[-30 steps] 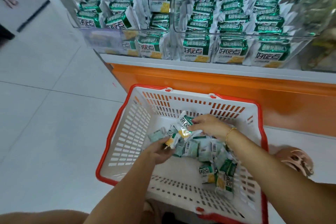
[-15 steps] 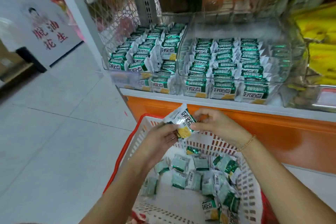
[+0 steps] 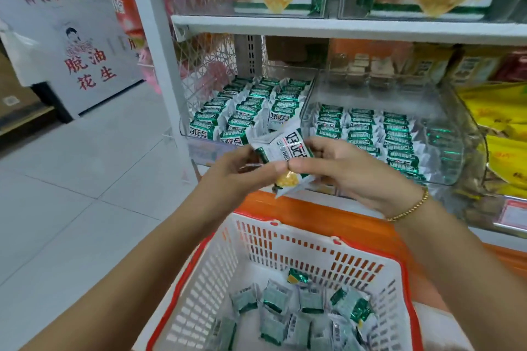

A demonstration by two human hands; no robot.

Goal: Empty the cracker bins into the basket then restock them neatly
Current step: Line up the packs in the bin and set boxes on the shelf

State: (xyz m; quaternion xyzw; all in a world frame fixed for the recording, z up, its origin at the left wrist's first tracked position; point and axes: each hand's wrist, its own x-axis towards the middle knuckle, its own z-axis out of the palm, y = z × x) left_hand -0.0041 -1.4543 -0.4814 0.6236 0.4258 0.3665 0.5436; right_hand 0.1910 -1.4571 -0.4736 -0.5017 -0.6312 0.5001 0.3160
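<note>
Glossy foil cracker packets (image 3: 282,157); perforated plastic basket (image 3: 216,279); clear plastic bins (image 3: 445,111).

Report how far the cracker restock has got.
Done: the left bin and right bin are filled in neat rows. In hand: the left hand and right hand pinch one cracker packet above the basket. Left: a scatter of loose packets in the basket to shelve.

Bright, even light with soft shadows; glare streaks the clear plastic bin walls (image 3: 453,148) (the right one most). Wide-angle bending warps the white shelf upright (image 3: 155,65); edges blur slightly.
</note>
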